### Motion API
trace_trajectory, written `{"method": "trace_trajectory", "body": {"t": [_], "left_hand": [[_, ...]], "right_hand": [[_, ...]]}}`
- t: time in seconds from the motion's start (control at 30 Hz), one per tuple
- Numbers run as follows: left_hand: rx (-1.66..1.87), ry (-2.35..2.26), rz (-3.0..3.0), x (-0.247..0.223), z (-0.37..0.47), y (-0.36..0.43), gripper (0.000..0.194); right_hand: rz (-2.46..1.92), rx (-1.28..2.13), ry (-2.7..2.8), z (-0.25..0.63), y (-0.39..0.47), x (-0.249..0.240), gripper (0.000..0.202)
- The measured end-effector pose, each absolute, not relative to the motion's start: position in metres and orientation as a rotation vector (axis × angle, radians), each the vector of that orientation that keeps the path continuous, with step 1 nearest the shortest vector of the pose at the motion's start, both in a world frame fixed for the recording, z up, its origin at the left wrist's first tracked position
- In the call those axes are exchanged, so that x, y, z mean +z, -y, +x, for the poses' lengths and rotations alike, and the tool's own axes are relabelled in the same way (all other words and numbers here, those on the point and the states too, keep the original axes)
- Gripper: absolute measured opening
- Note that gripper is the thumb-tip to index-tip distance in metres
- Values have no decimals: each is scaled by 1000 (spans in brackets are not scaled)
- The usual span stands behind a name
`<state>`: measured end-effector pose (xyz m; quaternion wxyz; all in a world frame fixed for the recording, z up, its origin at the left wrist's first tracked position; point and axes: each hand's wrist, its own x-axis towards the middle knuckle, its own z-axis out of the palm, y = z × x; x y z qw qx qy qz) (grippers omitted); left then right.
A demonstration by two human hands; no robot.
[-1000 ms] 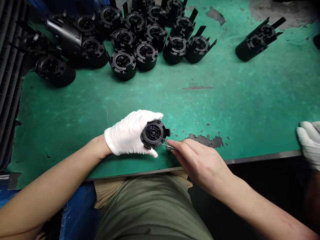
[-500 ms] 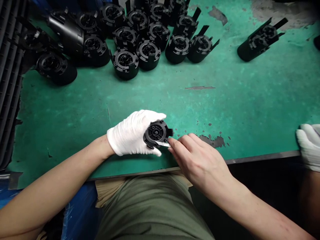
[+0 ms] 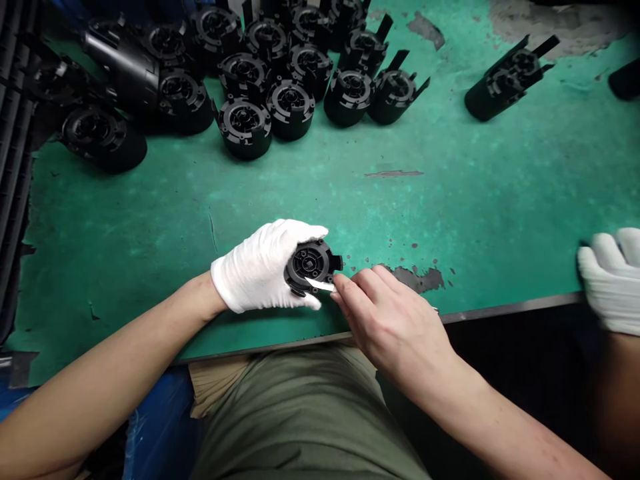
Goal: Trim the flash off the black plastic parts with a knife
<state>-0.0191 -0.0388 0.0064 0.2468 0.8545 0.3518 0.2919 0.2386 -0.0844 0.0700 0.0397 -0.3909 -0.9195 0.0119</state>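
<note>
My left hand point(image 3: 265, 267), in a white glove, is wrapped round a round black plastic housing point(image 3: 309, 263) with its ribbed end facing up. Bare, my right hand point(image 3: 385, 313) pinches a small knife whose pale pointed blade point(image 3: 320, 285) lies over the lower right rim of the housing. The knife's handle is mostly hidden inside the fingers. Both hands are just above the table's near edge.
Several similar black housings point(image 3: 246, 127) stand grouped at the back left of the green table point(image 3: 320, 200). Another black housing point(image 3: 507, 83) stands at the back right. A co-worker's white-gloved hand point(image 3: 610, 280) is at the right edge. A dark ribbed rack point(image 3: 13, 167) is on the left.
The blade tip has shifted a little inward over the housing's face. The co-worker's gloved hand has come further into view from the right. The whole view has shifted slightly.
</note>
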Motion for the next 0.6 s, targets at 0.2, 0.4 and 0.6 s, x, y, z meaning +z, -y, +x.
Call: {"method": "trace_trajectory", "body": {"t": [0.2, 0.4, 0.6], "left_hand": [[826, -941, 2353, 6, -18, 39, 99], [840, -952, 2356, 5, -17, 39, 91], [867, -950, 2363, 4, -16, 39, 89]], "right_hand": [[-1256, -27, 2792, 235, 93, 66, 17], [-1345, -53, 2740, 230, 102, 63, 18], [-1456, -23, 2671, 223, 112, 63, 21]]}}
